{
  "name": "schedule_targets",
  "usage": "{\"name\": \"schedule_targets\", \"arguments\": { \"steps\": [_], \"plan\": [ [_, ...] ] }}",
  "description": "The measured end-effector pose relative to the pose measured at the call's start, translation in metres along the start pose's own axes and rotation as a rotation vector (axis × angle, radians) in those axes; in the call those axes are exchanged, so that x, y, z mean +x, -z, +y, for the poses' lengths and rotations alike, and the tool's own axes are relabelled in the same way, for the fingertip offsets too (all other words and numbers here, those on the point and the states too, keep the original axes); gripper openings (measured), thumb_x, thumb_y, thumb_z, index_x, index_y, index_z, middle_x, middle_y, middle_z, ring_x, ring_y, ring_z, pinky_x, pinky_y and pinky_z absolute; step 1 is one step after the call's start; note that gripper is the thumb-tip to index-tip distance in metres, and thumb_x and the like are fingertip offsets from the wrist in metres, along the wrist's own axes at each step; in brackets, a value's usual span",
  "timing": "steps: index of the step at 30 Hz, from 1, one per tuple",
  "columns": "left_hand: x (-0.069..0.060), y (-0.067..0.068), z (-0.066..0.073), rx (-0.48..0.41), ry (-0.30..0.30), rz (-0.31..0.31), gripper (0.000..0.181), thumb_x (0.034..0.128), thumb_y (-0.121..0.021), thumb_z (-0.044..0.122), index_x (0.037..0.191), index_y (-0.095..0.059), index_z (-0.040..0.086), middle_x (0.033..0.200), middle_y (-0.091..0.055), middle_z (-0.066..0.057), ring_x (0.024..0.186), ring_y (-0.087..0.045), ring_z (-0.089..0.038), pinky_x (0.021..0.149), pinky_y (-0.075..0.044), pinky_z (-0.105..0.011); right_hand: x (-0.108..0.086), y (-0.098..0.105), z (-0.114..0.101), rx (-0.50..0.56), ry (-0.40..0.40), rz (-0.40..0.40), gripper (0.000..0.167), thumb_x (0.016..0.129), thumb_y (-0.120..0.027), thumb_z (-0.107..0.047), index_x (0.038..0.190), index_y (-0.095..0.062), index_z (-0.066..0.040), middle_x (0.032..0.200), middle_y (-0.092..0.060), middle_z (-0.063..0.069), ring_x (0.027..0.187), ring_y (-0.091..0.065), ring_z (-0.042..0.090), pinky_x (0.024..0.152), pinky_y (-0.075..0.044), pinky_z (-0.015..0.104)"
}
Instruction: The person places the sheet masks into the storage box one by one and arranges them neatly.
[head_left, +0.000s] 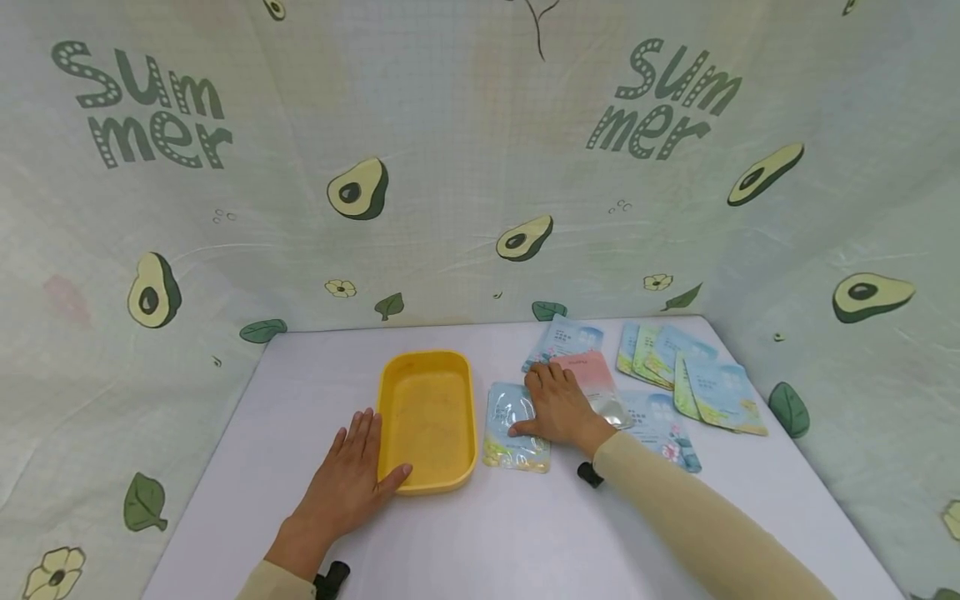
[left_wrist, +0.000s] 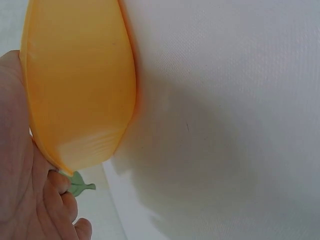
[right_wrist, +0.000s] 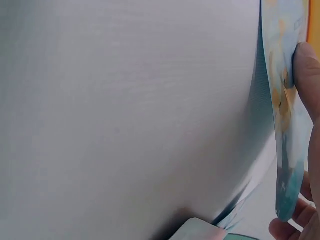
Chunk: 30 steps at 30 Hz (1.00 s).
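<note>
A yellow tray (head_left: 427,482) stands in the middle of the table. My left hand (head_left: 351,479) rests against its left side, fingers straight, thumb over the near rim. In the left wrist view the palm lies along the tray's outer wall (left_wrist: 80,85). My right hand (head_left: 558,408) grips a flat blue face mask packet (head_left: 504,450) with yellow flowers. In the right wrist view the thumb lies on the packet (right_wrist: 282,115) and the fingers are at its far edge. A pink packet (head_left: 588,371) lies just beyond that hand, partly hidden.
A blue packet (head_left: 573,337) lies at the back, and another with pink flowers (head_left: 663,429) lies right of my right hand. Several overlapping blue and green packets (head_left: 723,392) spread over the right side of the white table (head_left: 480,550). A printed cloth (head_left: 450,108) hangs behind.
</note>
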<state>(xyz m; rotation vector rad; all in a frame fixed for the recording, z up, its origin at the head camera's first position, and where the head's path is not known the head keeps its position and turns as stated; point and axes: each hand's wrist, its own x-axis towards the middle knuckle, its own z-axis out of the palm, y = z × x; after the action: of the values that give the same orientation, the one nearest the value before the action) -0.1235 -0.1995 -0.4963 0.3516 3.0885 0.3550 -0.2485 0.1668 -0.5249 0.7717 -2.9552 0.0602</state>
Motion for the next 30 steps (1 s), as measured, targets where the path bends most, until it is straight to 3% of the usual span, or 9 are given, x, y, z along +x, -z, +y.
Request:
{"name": "schedule_targets", "arguments": {
  "steps": [5,13,16,19,21,23,26,30],
  "plan": [
    [0.000,-0.001,-0.001,0.001,0.004,0.000,0.100,0.1039,-0.051,0.066,0.165,-0.019,-0.007,0.173,-0.020,-0.025,0.162,-0.019,-0.041,0.129,-0.021,-0.061,-0.003,0.003,-0.002,-0.057,0.027,0.094,0.095,0.075,-0.077,-0.081,0.127,-0.055,-0.005,0.137,-0.055,0.015,0.119,-0.047,0.033,0.095,-0.044,0.044],
    [-0.001,-0.002,-0.002,0.000,0.003,-0.006,0.102,0.1039,-0.046,0.069,0.165,-0.018,-0.006,0.174,-0.018,-0.025,0.162,-0.018,-0.041,0.130,-0.020,-0.061,-0.011,0.014,-0.005,-0.160,0.023,0.308,0.085,0.072,-0.090,-0.066,0.121,-0.057,-0.004,0.131,-0.059,0.020,0.131,-0.053,0.046,0.101,-0.051,0.059],
    [-0.001,-0.002,-0.001,-0.005,0.005,-0.010,0.102,0.1039,-0.047,0.069,0.166,-0.017,-0.006,0.174,-0.017,-0.024,0.162,-0.017,-0.041,0.130,-0.020,-0.061,-0.015,0.018,-0.009,-0.087,0.006,0.347,0.076,0.076,-0.094,-0.051,0.124,-0.058,-0.005,0.127,-0.060,0.022,0.117,-0.062,0.044,0.089,-0.057,0.055],
    [-0.001,-0.001,-0.001,-0.011,0.005,-0.011,0.102,0.1040,-0.046,0.069,0.166,-0.017,-0.006,0.174,-0.017,-0.024,0.162,-0.017,-0.041,0.130,-0.020,-0.061,-0.019,0.019,-0.012,-0.006,0.003,0.378,0.064,0.081,-0.094,-0.034,0.126,-0.058,-0.006,0.112,-0.062,0.019,0.083,-0.067,0.031,0.066,-0.060,0.040],
    [-0.001,-0.001,-0.001,-0.011,0.004,-0.012,0.102,0.1039,-0.045,0.070,0.166,-0.017,-0.006,0.174,-0.017,-0.025,0.162,-0.017,-0.041,0.130,-0.020,-0.061,-0.022,0.019,-0.013,0.028,0.004,0.389,0.058,0.084,-0.092,-0.024,0.128,-0.057,-0.008,0.101,-0.059,0.015,0.061,-0.060,0.021,0.050,-0.053,0.030],
    [-0.001,-0.001,-0.001,-0.011,0.005,-0.014,0.103,0.1038,-0.044,0.071,0.166,-0.016,-0.006,0.174,-0.017,-0.025,0.162,-0.017,-0.041,0.130,-0.020,-0.061,-0.024,0.019,-0.014,0.060,0.001,0.388,0.057,0.086,-0.090,-0.017,0.129,-0.055,-0.009,0.094,-0.056,0.013,0.050,-0.049,0.014,0.042,-0.046,0.023],
    [-0.001,-0.002,-0.001,-0.017,0.012,-0.019,0.103,0.1037,-0.044,0.071,0.166,-0.016,-0.006,0.174,-0.017,-0.025,0.162,-0.017,-0.041,0.130,-0.020,-0.061,-0.026,0.020,-0.014,0.144,-0.037,0.350,0.057,0.088,-0.088,-0.014,0.134,-0.055,-0.011,0.095,-0.056,0.013,0.047,-0.042,0.011,0.042,-0.042,0.022],
    [-0.001,-0.003,-0.001,-0.020,0.020,-0.026,0.104,0.1031,-0.044,0.072,0.166,-0.015,-0.006,0.174,-0.018,-0.024,0.162,-0.017,-0.041,0.130,-0.020,-0.060,-0.025,0.024,-0.013,0.374,-0.189,0.228,0.053,0.090,-0.086,-0.016,0.135,-0.059,-0.010,0.111,-0.065,0.016,0.067,-0.061,0.020,0.063,-0.058,0.034]
  ]
}}
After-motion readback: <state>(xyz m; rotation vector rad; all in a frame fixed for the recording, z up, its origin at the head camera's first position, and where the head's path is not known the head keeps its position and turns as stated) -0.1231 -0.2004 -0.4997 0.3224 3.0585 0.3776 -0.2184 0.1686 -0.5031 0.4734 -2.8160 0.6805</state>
